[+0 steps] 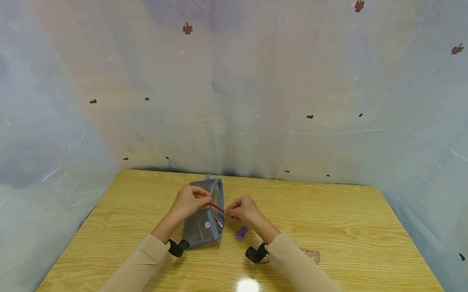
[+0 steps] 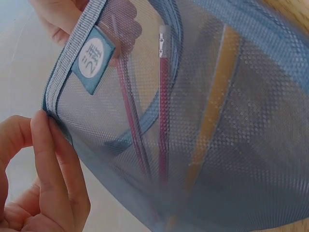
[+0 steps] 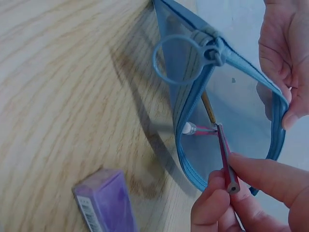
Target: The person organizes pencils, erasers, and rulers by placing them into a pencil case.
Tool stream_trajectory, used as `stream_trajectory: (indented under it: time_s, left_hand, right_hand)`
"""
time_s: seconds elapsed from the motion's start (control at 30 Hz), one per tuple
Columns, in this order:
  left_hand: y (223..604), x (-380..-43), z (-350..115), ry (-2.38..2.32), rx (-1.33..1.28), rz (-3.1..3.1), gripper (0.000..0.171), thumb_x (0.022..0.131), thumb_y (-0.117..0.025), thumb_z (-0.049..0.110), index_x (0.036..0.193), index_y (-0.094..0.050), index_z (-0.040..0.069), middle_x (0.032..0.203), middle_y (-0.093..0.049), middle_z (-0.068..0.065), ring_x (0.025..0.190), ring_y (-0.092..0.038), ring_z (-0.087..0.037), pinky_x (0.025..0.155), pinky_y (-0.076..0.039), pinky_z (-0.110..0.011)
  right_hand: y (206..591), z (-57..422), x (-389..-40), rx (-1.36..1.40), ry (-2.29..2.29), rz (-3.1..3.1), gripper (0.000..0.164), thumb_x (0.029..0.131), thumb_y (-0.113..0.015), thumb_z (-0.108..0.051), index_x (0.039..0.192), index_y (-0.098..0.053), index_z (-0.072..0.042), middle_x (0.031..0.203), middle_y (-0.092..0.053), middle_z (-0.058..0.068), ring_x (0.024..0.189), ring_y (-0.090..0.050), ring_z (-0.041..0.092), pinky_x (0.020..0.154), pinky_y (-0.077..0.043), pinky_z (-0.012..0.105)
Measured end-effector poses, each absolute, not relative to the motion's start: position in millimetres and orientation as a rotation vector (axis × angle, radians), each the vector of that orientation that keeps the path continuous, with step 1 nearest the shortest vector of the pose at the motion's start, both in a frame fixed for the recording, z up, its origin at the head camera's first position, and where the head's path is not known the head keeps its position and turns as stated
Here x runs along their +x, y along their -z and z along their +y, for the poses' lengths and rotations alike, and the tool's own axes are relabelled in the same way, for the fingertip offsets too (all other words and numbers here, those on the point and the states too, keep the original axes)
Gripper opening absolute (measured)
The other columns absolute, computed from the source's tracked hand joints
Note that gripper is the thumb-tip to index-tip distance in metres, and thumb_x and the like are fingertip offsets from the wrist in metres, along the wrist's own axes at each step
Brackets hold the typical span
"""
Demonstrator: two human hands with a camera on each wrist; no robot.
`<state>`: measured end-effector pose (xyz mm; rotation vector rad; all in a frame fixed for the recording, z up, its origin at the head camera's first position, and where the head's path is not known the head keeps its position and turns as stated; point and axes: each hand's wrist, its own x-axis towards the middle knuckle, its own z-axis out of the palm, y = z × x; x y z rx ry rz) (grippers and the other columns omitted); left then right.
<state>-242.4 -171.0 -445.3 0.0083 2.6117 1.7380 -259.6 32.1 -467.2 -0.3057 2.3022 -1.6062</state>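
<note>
A blue mesh zip pouch (image 1: 197,226) lies on the table with its mouth gaping to the right. My left hand (image 1: 190,200) pinches the rim of that mouth between thumb and fingers. In my right hand (image 1: 244,209), thumb and fingers grip a slim red pencil (image 3: 226,159) by its outer end, its other end inside the pouch. Through the mesh in the left wrist view show a second red pencil (image 2: 163,106) with a white eraser tip and a yellow stick (image 2: 212,101). A round zipper pull (image 3: 155,60) hangs at the pouch's corner.
A purple block with a barcode label (image 3: 108,200), like an eraser, lies on the wooden table (image 1: 354,225) just right of the pouch. Partly hidden under my right forearm is a clear ruler or protractor (image 1: 312,256). A pale curtain (image 1: 237,97) hangs behind the table.
</note>
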Motion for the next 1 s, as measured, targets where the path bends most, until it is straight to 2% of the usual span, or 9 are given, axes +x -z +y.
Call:
stream_trajectory:
  time_s: [0.3,0.43,0.6,0.93,1.0]
  left_hand:
    - [444,-241,-171,-1.747,-0.002,2.603,0.007,0.088,-0.074,0.003,0.092,-0.075,-0.003,0.080,-0.071,-0.009,0.069,-0.072,-0.021,0.066,-0.062,-0.032]
    - [443,-241,-172,-1.742,-0.006,2.609,0.007,0.088,-0.074,0.004,0.092,-0.075,-0.002,0.080,-0.071,-0.008,0.069,-0.072,-0.021,0.066,-0.062,-0.033]
    - [442,-242,-173,-1.736,-0.004,2.620,0.007,0.089,-0.073,0.004,0.092,-0.075,-0.003,0.079,-0.072,-0.008,0.068,-0.072,-0.020,0.067,-0.062,-0.032]
    - [442,-242,-173,-1.777,-0.015,2.580,0.007,0.088,-0.074,0.002,0.092,-0.074,-0.003,0.079,-0.072,-0.009,0.068,-0.072,-0.020,0.067,-0.062,-0.032]
    - [442,-241,-173,-1.774,-0.016,2.581,0.007,0.088,-0.074,0.003,0.092,-0.074,-0.003,0.080,-0.072,-0.009,0.069,-0.072,-0.020,0.067,-0.062,-0.032]
  right_hand:
    - [465,28,-256,-0.357,1.637,2.236,0.009,0.083,-0.074,0.005,0.086,-0.074,0.013,0.070,-0.069,0.012,0.056,-0.054,0.011,0.051,-0.049,0.027]
    - [465,26,-255,-0.363,1.617,2.251,0.010,0.082,-0.076,0.004,0.085,-0.074,0.012,0.067,-0.069,0.012,0.056,-0.057,0.011,0.052,-0.053,0.030]
    - [463,24,-255,-0.358,1.585,2.269,0.009,0.081,-0.077,0.002,0.084,-0.075,0.010,0.068,-0.070,0.012,0.058,-0.061,0.013,0.056,-0.058,0.036]
    - [462,19,-253,-0.345,1.548,2.277,0.008,0.080,-0.079,0.002,0.083,-0.076,0.008,0.069,-0.071,0.012,0.058,-0.064,0.014,0.054,-0.058,0.034]
    - [462,18,-252,-0.350,1.545,2.276,0.007,0.080,-0.079,0.002,0.083,-0.077,0.007,0.069,-0.072,0.012,0.061,-0.068,0.022,0.055,-0.059,0.036]
